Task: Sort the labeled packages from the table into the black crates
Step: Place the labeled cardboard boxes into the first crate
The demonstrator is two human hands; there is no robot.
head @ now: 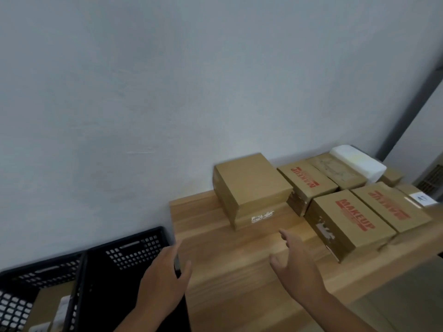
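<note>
Cardboard packages cluster on the bench [227,279] against the wall: a plain brown box [251,188] nearest, a MAKEUP box [347,224] beside it, others behind. Two black crates stand left of the bench. The left crate [36,269] holds a labelled box [48,305]; the right crate [134,252] is too dark inside to tell. The left grip [163,281] hovers at that crate's edge and the right grip [294,264] above the bench, both spread wide, holding nothing.

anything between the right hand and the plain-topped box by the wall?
Nothing. In the head view only bare wooden table lies between the right hand and the plain-topped box.
</note>
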